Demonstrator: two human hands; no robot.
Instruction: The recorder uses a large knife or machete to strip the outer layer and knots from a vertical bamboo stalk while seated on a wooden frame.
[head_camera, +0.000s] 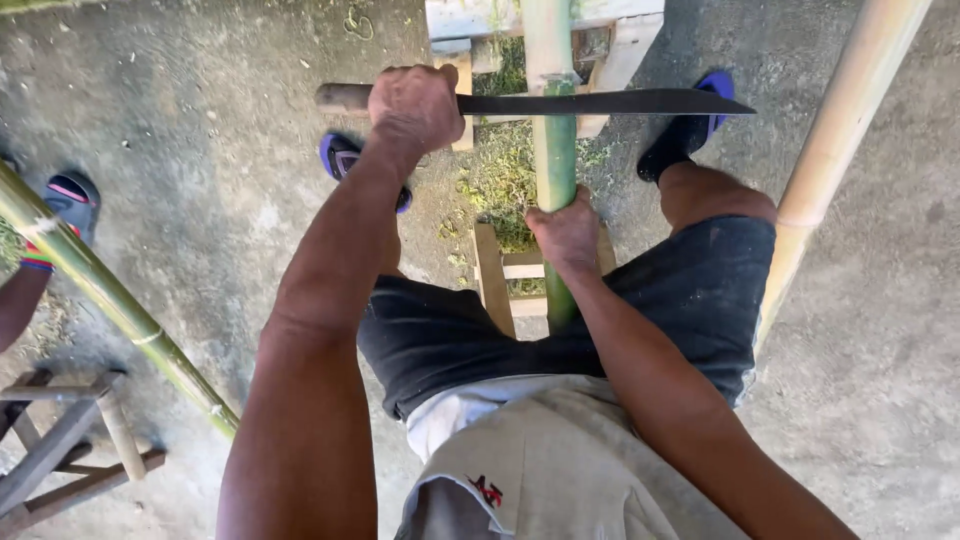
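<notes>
Leftward, the left hand (415, 105) is clenched around the brown wooden handle of a long dark machete (600, 102), hiding the grip. Beyond its fingers, the blade crosses a green bamboo pole (555, 150), grasped lower by the right hand (566, 235); the pole's near end is hidden between the thighs.

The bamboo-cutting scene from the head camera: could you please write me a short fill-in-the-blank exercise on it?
1. The left hand grips the wooden handle of a long ____.
2. The right hand holds a green ____ pole between the knees.
3. The dark blade lies ____ the pole, not along it.
4. The person's shorts are ____ in colour.

Missing words: knife; bamboo; across; black
</notes>
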